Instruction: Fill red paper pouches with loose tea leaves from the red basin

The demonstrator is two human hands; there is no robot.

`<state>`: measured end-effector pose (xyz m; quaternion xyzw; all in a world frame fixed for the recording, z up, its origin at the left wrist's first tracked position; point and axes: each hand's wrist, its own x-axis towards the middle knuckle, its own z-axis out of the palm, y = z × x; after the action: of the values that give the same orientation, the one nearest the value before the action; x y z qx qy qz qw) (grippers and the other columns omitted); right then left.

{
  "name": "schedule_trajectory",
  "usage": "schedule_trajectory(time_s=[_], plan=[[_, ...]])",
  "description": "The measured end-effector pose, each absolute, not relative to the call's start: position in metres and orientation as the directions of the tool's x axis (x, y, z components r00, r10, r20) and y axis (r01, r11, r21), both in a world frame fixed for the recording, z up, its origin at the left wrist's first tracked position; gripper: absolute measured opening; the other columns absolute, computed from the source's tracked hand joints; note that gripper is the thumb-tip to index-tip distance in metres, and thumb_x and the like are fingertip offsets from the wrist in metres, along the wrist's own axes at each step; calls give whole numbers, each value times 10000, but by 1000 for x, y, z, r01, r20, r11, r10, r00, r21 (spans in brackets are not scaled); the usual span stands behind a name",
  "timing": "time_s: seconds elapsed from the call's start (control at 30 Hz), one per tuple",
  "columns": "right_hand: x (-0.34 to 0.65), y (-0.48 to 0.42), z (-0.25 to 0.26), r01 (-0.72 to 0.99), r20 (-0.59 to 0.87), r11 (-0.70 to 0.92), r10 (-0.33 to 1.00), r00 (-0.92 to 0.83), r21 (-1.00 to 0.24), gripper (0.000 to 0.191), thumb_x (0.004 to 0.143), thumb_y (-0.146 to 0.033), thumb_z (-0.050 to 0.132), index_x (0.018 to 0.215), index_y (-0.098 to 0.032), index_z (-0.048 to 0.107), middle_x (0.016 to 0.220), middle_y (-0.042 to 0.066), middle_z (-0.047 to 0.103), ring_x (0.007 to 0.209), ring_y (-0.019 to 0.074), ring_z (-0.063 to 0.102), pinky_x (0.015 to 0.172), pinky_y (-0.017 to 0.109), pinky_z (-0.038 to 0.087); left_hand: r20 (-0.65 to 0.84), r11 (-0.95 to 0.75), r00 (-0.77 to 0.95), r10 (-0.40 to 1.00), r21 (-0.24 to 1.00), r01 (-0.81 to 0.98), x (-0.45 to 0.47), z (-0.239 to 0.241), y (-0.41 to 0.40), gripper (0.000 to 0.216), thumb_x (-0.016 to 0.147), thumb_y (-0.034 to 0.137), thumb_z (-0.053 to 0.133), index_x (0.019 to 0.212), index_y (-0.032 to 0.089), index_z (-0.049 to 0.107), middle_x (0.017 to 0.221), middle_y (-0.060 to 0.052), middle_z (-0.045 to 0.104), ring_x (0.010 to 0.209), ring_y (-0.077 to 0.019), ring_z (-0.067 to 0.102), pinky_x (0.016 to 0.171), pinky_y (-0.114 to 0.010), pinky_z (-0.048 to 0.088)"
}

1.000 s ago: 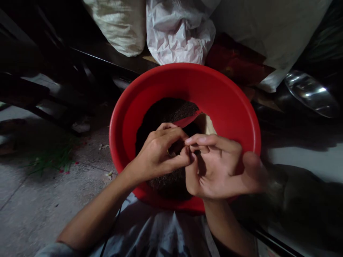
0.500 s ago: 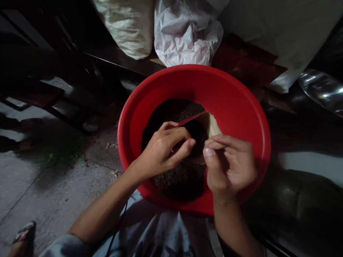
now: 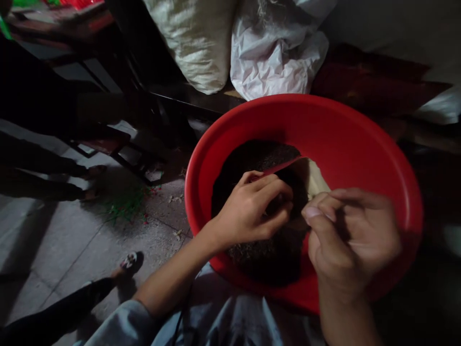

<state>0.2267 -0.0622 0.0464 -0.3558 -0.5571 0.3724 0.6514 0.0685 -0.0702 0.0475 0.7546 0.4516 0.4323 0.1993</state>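
A large red plastic basin (image 3: 197, 192) holds dark, loose, dry shreds (image 3: 266, 266). Among them lies an open bag (image 3: 316, 179) with a reddish edge and cream inside, its mouth facing up and dark within. Over the bag's left side is my left hand (image 3: 257, 206), back upward, its thumb and index finger curled toward each other; the far fingers are at the reddish edge. My right hand (image 3: 351, 235) is closed in a pinch, palm turned inward, at the bag's right side. Whatever sits between the fingertips of either hand is too small or dark to make out.
Behind the basin stand a cream woven sack (image 3: 201, 48) and a white crumpled sack (image 3: 277, 62). A low dark stool (image 3: 104, 139), another person's legs (image 3: 46, 168) and green-red scraps (image 3: 129, 204) are on the left floor. A sandaled foot (image 3: 129, 262) shows lower left.
The view has shifted, so the basin appears farther right and larger. My left thumb and index finger have drawn closer together. The right hand stays pinched beside the bag.
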Motion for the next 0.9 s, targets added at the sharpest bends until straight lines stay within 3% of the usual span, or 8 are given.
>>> schedule_trajectory(time_s=[0.13,0.3,0.37,0.6,0.9], plan=[[227,-63,52,-225,390,387,920,32,-894,265,824,-106,694,1056,-232,664,653,-56,470,582,122,470,556,288,415,489,-517,203,848,682,517,68,52,-71,53,941,198,559,974,206,600,848,2,672,818,-148,645,1039,-379,447],[231,-55,62,-575,58,-52,984,-171,-816,169,826,-215,576,982,-245,635,671,-54,395,570,114,424,528,242,404,482,-492,160,861,713,499,68,58,-68,42,941,202,596,919,198,632,789,19,665,750,-137,634,1014,-377,451],[234,-52,63,-631,-3,-133,979,-203,-764,181,813,-218,578,981,-247,635,691,-52,390,566,106,403,519,224,392,474,-480,142,869,740,472,69,60,-67,45,941,201,615,914,195,651,788,17,677,768,-138,645,945,-348,472],[233,-52,61,-632,-32,-176,972,-232,-755,236,790,-191,623,1008,-279,612,703,-65,463,517,84,362,490,192,374,444,-438,83,892,804,401,74,66,-64,34,922,200,670,908,204,701,806,14,727,732,-129,641,766,-291,481],[229,-54,59,-580,-40,-174,971,-236,-796,238,788,-201,675,1006,-275,615,743,-55,547,537,78,429,483,179,385,375,-379,68,925,892,246,76,71,-62,120,938,288,726,853,203,738,758,6,720,703,-127,634,693,-275,468]])
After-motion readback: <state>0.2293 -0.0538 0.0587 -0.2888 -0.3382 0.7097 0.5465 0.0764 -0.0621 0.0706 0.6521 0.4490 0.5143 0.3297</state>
